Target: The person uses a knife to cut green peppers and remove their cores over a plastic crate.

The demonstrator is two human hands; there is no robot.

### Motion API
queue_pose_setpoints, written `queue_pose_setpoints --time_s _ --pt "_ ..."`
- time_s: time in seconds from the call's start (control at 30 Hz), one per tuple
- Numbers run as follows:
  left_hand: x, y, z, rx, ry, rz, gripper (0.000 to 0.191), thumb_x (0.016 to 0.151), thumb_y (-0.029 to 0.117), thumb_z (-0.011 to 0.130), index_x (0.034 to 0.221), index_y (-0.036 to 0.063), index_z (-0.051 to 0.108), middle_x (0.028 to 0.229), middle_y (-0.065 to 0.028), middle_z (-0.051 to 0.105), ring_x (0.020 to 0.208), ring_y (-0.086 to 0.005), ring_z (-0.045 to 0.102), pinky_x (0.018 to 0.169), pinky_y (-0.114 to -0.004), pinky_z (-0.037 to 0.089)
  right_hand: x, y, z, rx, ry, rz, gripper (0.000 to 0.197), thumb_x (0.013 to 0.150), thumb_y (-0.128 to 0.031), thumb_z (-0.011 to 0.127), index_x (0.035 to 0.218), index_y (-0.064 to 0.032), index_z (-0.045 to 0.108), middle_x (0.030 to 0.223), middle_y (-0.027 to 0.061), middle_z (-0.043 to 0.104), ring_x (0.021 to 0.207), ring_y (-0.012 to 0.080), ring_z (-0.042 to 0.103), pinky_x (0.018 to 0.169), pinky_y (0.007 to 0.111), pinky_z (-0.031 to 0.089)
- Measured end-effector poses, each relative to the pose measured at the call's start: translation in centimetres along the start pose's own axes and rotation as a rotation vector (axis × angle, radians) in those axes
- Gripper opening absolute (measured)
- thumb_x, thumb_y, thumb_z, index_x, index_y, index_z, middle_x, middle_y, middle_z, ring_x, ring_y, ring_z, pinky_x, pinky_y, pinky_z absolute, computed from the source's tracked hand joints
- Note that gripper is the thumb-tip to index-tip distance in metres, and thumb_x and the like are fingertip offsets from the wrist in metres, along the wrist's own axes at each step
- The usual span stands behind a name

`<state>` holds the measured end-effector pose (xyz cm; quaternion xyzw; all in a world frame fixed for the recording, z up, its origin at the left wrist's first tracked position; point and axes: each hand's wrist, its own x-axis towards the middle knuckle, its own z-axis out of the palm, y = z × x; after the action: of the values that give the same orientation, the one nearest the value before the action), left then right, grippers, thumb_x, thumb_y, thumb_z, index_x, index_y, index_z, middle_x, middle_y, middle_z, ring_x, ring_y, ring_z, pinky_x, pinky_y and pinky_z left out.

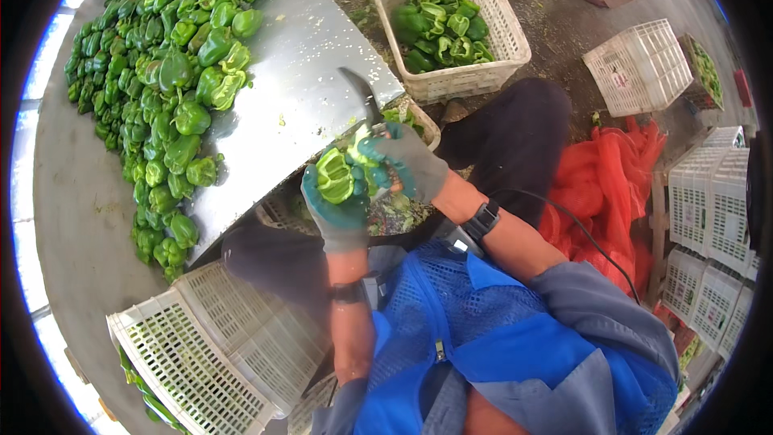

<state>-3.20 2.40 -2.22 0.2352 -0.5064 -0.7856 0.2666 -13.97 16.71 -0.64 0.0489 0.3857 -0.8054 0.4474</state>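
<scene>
My left hand [338, 217], in a green and grey coated glove, cups a cut green bell pepper [334, 176] with its hollow inside facing up. My right hand [413, 163], gloved the same way, grips a knife with a curved dark blade [362, 89] that points away from me over the metal tabletop. Beside the right fingers is a pale green pepper piece [361, 140]; which hand bears it I cannot tell. Both hands meet just off the edge of the sheet-metal table [284, 121]. Whole green bell peppers [175, 72] lie heaped on its left side.
A white plastic crate [495, 66] holding cut peppers [444, 30] stands beyond the table. Scraps fill a container [398, 217] below my hands. A red mesh sack [604, 187] and stacked crates [706, 193] are at right; another crate [199, 344] is at lower left.
</scene>
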Motion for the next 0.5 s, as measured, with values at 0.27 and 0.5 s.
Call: queue_pose_setpoints --time_s 0.27,0.5 --pt "-0.8 2.4 0.9 -0.307 0.042 -0.331 0.054 0.111 0.052 0.058 0.138 0.0065 0.065 0.119 -0.0104 0.073 0.103 -0.0246 0.071 0.082 -0.038 0.061 -1.0 0.6 0.1 -1.436 0.065 -0.643 0.044 0.093 -0.034 0.081 0.127 -0.0061 0.074 0.108 0.0196 0.076 0.096 0.0364 0.077 0.085 0.050 0.060" --pt "0.0 2.7 0.2 -0.166 0.104 -0.222 0.063 0.111 0.065 0.051 0.139 0.0109 0.068 0.124 -0.0036 0.073 0.107 -0.0189 0.068 0.090 -0.034 0.053 3.2 2.5 2.8 -1.480 -0.196 -0.780 0.027 0.091 -0.018 0.076 0.115 -0.0059 0.073 0.105 0.0191 0.077 0.092 0.0434 0.076 0.082 0.053 0.060"
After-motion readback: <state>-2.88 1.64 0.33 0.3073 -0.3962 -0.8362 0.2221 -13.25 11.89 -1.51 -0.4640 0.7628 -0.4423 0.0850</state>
